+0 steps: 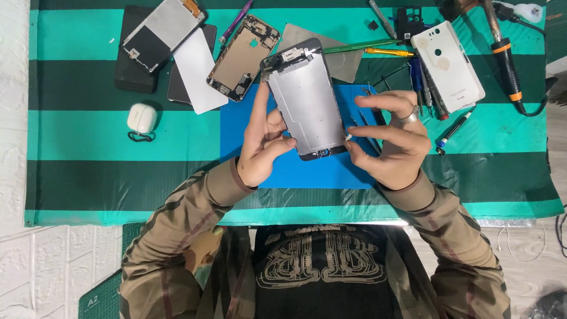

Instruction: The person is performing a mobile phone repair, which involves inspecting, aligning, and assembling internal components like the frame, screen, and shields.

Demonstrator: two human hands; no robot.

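Note:
A phone screen assembly (307,100) with its silver metal back plate facing up is held tilted above a blue work mat (319,171). My left hand (263,145) grips its left edge and lower corner. My right hand (393,139), with a ring on one finger, pinches a tiny pale part at the assembly's lower right edge, other fingers spread. Black tweezers (371,127) lie on the mat under my right hand.
An open phone housing (243,57), another phone part (162,32), dark slabs and a white sheet (198,71) lie at the back left. A white earbud case (142,118) sits left. A white phone back cover (447,65), screwdrivers (387,52) and a soldering iron (507,56) lie right.

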